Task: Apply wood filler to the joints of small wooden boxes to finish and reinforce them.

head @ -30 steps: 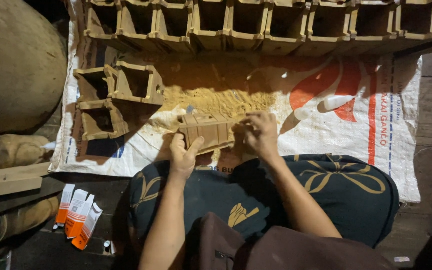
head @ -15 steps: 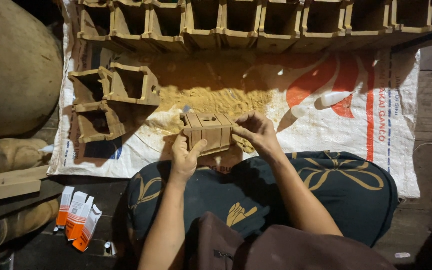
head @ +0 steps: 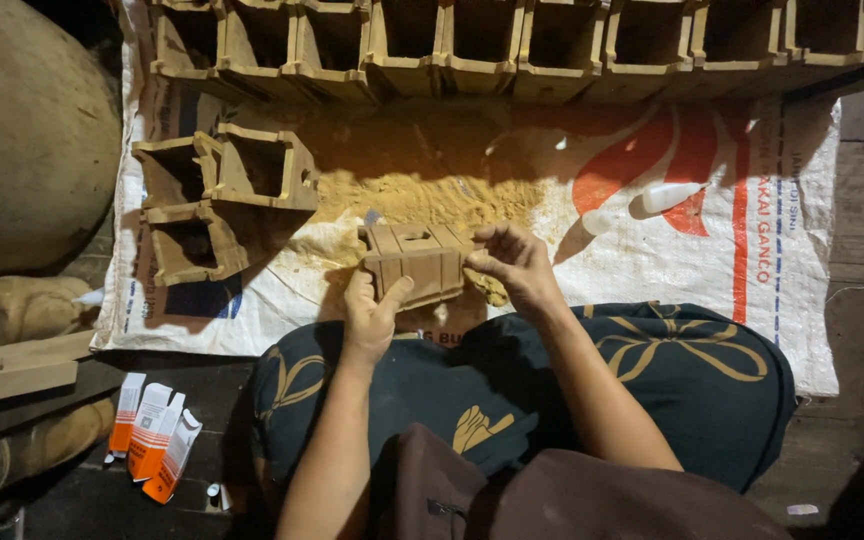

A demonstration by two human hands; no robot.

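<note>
Everything here is told from the white sack [head: 712, 300] spread flat on the floor, which seems to be there to keep the work and the dust off the boards.

Off the sack's left edge sit a big round bundle [head: 22, 140], a flat wooden plank [head: 12, 370], and three small orange and white cartons [head: 152, 435] lying near its lower left corner.

On the left part of the sack stand three open wooden boxes [head: 217, 200], pushed close together with their open sides up. Along the sack's top edge runs a long row of wooden boxes [head: 512, 45], side by side, likely set there out of the way.

In the middle of the sack lies a heap of yellow sawdust [head: 422, 195]. Just below the heap, near the sack's lower edge, both hands hold a small wooden box [head: 417, 262].

The left hand [head: 370, 318] grips the small box's left end, thumb up its front and fingers curled behind, to keep it steady. The right hand [head: 515, 265] pinches the right end, fingertips together on its top edge.

The small box's long side runs left to right, and its top, which has a small square dip, faces up toward the camera.
</note>
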